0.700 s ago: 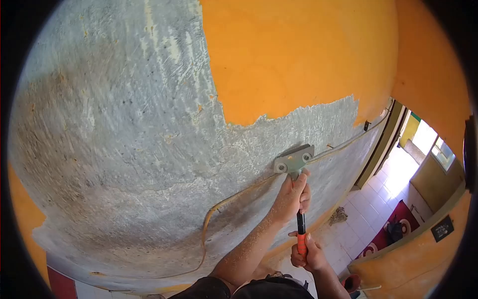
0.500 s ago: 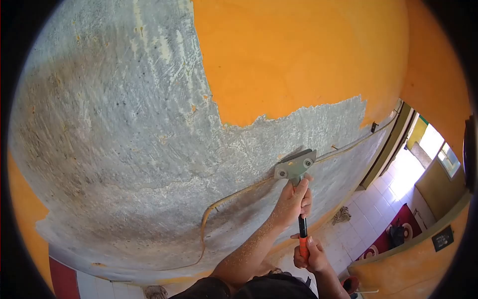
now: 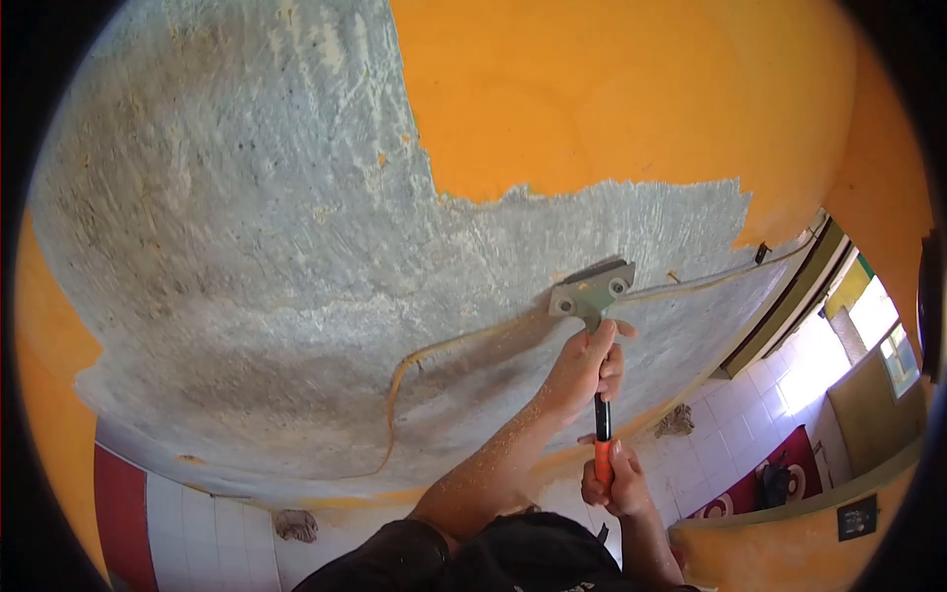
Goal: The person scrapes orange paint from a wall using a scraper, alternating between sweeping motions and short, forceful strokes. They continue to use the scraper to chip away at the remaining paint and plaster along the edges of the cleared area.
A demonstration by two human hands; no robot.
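In the head view, the scraper (image 3: 592, 293) lies across the grey wall (image 3: 247, 217) at 3 o'clock from centre, over the line of the cable (image 3: 459, 342). The left hand (image 3: 584, 373) wraps its fingers round the neck, probably to press and steer; the right hand (image 3: 617, 481) has its fingers closed on the orange grip (image 3: 604, 456), likely for leverage. 2 bolts seem to clamp the blade. Pale lettering on the shirt (image 3: 533, 553) at 6 o'clock is unreadable.

Black shirt (image 3: 533, 555), short dark sleeve (image 3: 380, 555), dust-flecked forearm (image 3: 483, 462)
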